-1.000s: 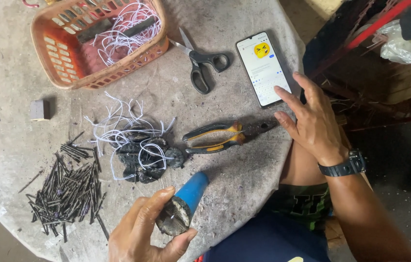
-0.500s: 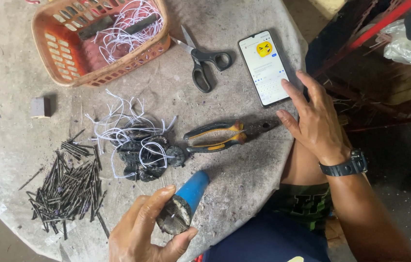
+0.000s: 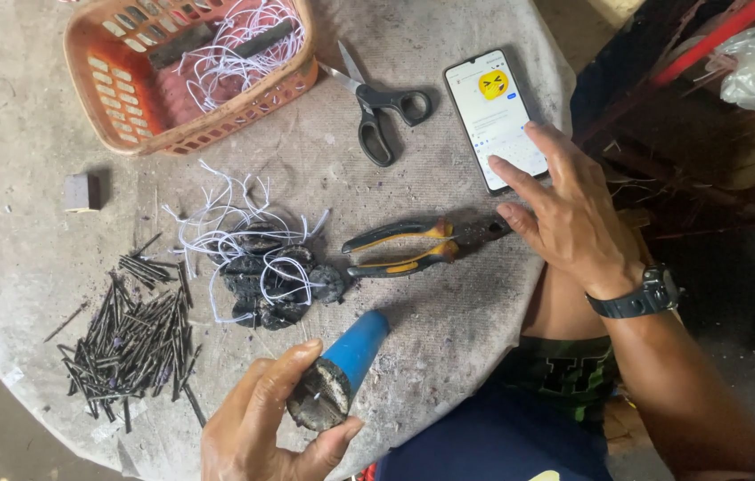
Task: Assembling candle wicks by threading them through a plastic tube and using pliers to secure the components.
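blue-tipped tool (image 3: pixel 342 372) gripped in left hand (image 3: pixel 261 428) at table edge (image 3: pixel 3 356); right hand (image 3: pixel 573 214) unclenched, fingertips on phone (image 3: pixel 495 116).

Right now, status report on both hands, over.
Left hand grips blue cone. Right hand fingertips on phone screen. Pliers lie between them.

Rough home workshop, grimy round counter (image 3: pixel 30 223), heap of dark nails (image 3: pixel 128 343), pliers (image 3: pixel 404 249), scissors (image 3: pixel 377 111), orange basket (image 3: pixel 119 98) of white wire
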